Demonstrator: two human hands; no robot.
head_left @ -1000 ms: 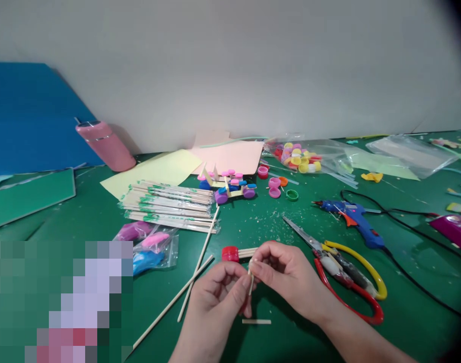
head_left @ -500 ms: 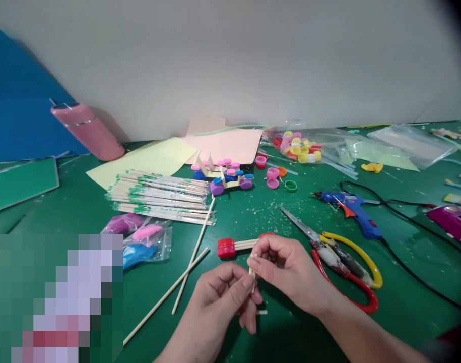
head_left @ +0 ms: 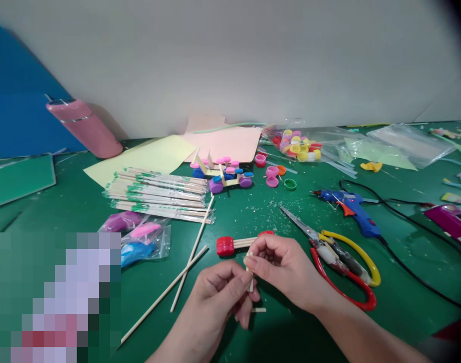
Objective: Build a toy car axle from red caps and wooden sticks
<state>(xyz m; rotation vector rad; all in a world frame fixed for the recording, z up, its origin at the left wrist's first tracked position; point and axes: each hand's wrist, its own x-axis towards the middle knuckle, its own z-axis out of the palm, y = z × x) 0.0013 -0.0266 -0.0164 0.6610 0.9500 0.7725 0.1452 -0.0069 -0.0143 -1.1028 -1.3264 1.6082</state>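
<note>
Between my hands are short pieces of wooden stick, pale and mostly covered by the fingers. My left hand pinches them from the left, thumb against forefinger. The fingertips of my right hand grip their upper end. Just behind the hands lies a red-ended piece with wooden sticks joining its ends; my right hand hides part of it. One more short stick piece rests on the table below my left fingers. Two long chopsticks cross on the table to the left.
Scissors with red and yellow handles and a blue glue gun with a cord lie right. Wrapped chopsticks, small wheeled models, bottle caps and bagged clay sit behind. A pink bottle stands far left.
Both hands keep their pinch on the stick pieces, with only slight finger movement. The whole view has shifted a little; the things on the table stay in place.
</note>
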